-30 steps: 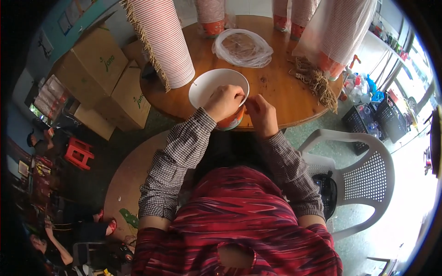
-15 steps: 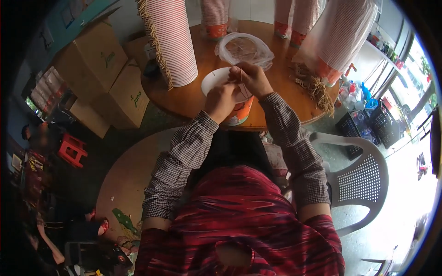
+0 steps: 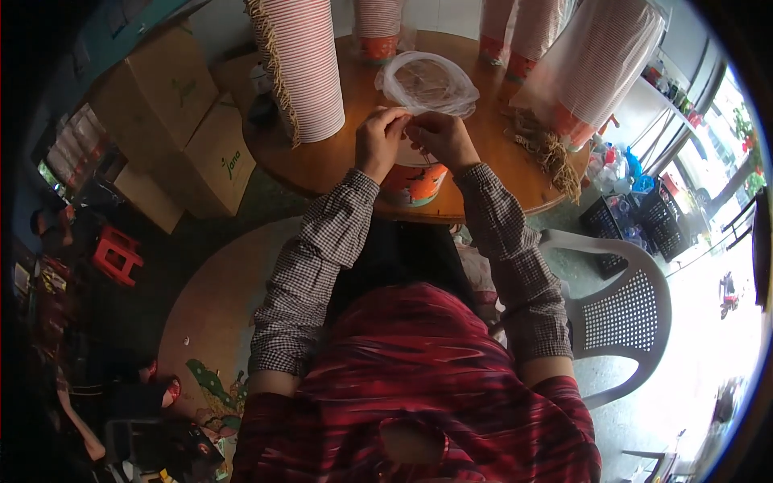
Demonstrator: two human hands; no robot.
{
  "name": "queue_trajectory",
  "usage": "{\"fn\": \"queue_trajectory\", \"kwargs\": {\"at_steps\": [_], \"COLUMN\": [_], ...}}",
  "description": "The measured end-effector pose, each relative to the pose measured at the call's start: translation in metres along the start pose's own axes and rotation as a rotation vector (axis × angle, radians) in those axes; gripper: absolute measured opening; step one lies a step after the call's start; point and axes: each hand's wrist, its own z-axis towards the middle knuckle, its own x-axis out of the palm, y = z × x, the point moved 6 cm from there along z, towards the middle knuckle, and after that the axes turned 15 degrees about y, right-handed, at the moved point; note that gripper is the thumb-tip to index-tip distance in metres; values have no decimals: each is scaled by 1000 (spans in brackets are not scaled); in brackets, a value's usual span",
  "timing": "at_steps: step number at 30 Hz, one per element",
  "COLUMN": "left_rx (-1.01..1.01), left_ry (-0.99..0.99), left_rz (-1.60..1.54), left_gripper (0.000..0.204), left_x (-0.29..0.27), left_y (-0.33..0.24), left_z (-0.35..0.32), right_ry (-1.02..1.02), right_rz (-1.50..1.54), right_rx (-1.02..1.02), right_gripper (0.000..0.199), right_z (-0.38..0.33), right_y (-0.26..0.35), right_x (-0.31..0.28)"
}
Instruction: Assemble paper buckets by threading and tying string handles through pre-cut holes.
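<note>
An orange paper bucket (image 3: 415,189) with a white inside stands near the front edge of the round wooden table. Above its rim my left hand (image 3: 378,141) and my right hand (image 3: 444,138) meet with fingertips pinched together. A thin brown twine (image 3: 428,156) hangs below the fingers toward the bucket; both hands are closed on it, though its ends are hidden by the fingers. At the left rises a tall stack of nested paper buckets (image 3: 310,72), with twine loops (image 3: 278,80) lined along its side. Behind my hands lies a clear plastic bag (image 3: 431,80).
On the wooden table (image 3: 354,189), a loose bundle of twine (image 3: 555,165) lies at the right beside a plastic-wrapped bucket stack (image 3: 608,64). More wrapped stacks stand behind. Cardboard boxes (image 3: 173,105) are at the left. A grey plastic chair (image 3: 624,314) and black crates (image 3: 612,225) stand at the right.
My left hand has lifted from the bucket's rim and moved up to meet the right fingertips. My right hand has turned slightly and dropped a little. The bucket's open mouth is now mostly covered.
</note>
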Motion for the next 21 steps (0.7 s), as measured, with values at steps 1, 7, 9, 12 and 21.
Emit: {"fn": "queue_trajectory", "kwargs": {"at_steps": [1, 7, 9, 12, 21], "left_rx": [10, -125, -390, -461, -433], "left_ry": [0, 13, 133, 213, 242], "left_rz": [11, -114, -403, -529, -616], "left_gripper": [10, 17, 24, 23, 23], "left_x": [0, 10, 25, 27, 32], "left_y": [0, 1, 3, -13, -17], "left_z": [1, 7, 2, -1, 0], "right_ry": [-2, -207, -268, -291, -345], "right_rz": [0, 234, 264, 367, 471], "right_rx": [24, -92, -158, -181, -212], "right_gripper": [14, 14, 14, 14, 13], "right_z": [0, 1, -3, -6, -6], "right_y": [0, -11, -10, -3, -15], "right_x": [0, -14, -18, -19, -24]}}
